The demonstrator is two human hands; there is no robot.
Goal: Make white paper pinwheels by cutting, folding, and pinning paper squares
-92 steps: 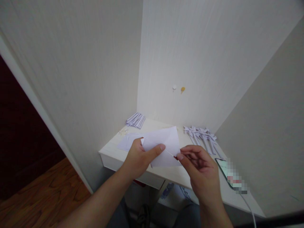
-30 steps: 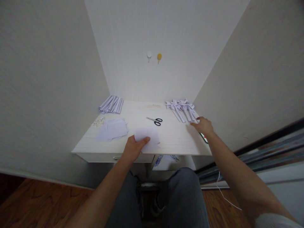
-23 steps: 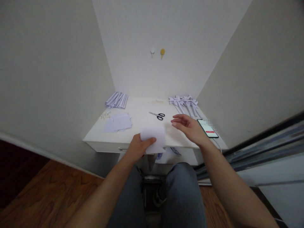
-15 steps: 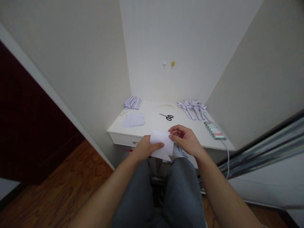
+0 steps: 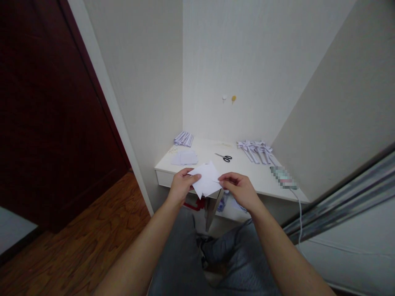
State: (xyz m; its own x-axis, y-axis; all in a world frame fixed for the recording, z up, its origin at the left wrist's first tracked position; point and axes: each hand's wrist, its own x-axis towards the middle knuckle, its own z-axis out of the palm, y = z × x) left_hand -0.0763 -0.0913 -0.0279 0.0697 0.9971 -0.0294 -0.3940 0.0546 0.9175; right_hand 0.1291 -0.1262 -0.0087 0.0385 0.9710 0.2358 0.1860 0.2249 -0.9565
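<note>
Holding a white sheet of paper [image 5: 206, 182] in the air just in front of the near edge of the worktop [image 5: 253, 176], I have my left hand [image 5: 180, 187] pinched on its left side, thumb on top, and my right hand [image 5: 240, 190] closed on its right corner with thumb and forefinger. The sheet is thin and already creased into points, so a pull from both sides at once could tear it at a fold, or one corner could slip out — and since it hangs past the edge, it would drop toward my lap or the wooden floor [image 5: 92, 230] rather than onto the surface. Pressing in the air with nothing beneath it, I judge any crease may run crooked. On the worktop behind lie the scissors [image 5: 224, 157], well apart from my hands; a loose pile of cut squares [image 5: 185, 158] at the left, a bundle of folded strips [image 5: 183, 139] in the back corner, and a row of finished paper pinwheels [image 5: 256, 148] at the right. A phone [image 5: 282, 177] lies near the right edge with its cable [image 5: 300, 207] hanging down — a wide sweep of my right arm could catch it. Nothing stands between my hands and the surface.
</note>
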